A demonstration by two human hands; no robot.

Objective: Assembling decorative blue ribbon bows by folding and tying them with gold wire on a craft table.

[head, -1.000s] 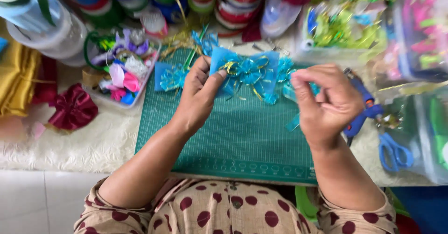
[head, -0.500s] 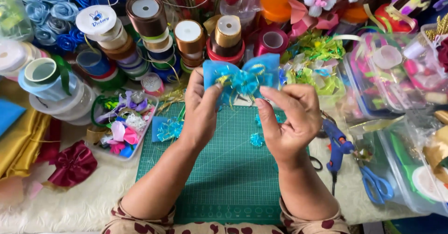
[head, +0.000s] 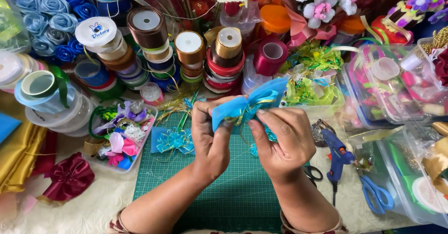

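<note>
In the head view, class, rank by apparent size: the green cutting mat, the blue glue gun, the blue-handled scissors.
1. Green cutting mat, clearly largest.
2. Blue glue gun and blue-handled scissors look alike, so I leave them unranked.

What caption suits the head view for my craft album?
Both hands pinch a blue ribbon bow above a green cutting mat.

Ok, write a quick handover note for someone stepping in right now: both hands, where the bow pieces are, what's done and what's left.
Left hand: pinches the light blue fabric bow with gold ribbon at its left side, above the green cutting mat.
Right hand: fingertips grip the bow's gathered middle.
Nearby: a finished-looking blue curled ribbon bow lies on the mat's left edge; blue glue gun and blue-handled scissors lie to the right.
Done: bow is gathered and gold ribbon sits at its centre.
Left: apparently securing the middle; not yet set down.
</note>
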